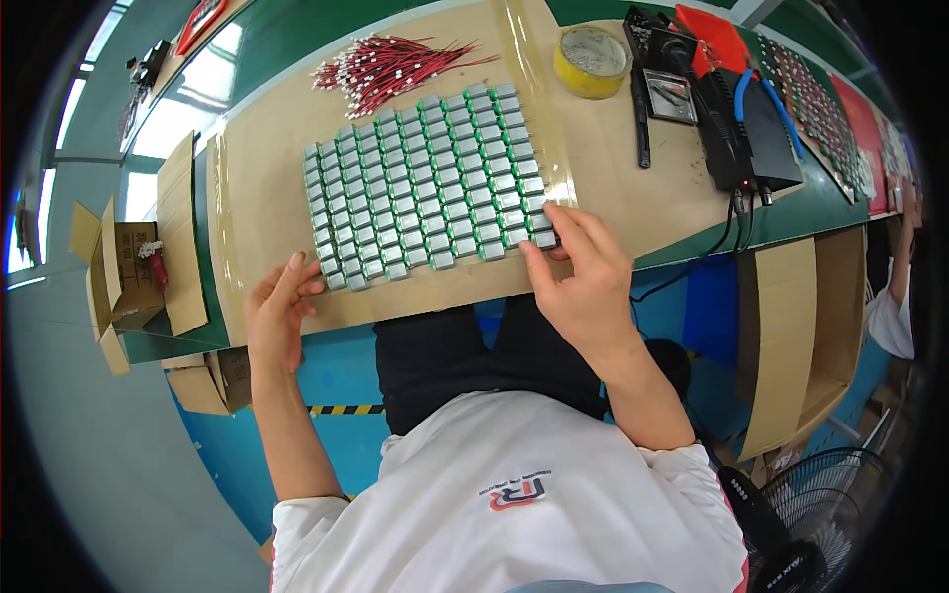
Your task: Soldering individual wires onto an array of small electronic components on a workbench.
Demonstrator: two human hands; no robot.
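Note:
A slanted grid of small grey blocks with green circuit-board edges (425,188) lies on the brown-papered table in front of me. At its near right corner my right hand (588,277) has its thumb on the near edge and its index finger on the right side, gripping the corner between them. My left hand (277,311) is by the near left corner, thumb raised apart from the half-curled fingers, whose tips touch or nearly touch the end blocks. Beyond the grid is a heap of red and black wires with white connectors (381,74).
A yellow tape roll (591,61), a black pen-like tool (642,119), a black corded device (727,138) and blue-handled pliers (781,114) sit at the right. Cardboard boxes stand left (138,267) and right (806,336). A fan (825,504) is at the lower right.

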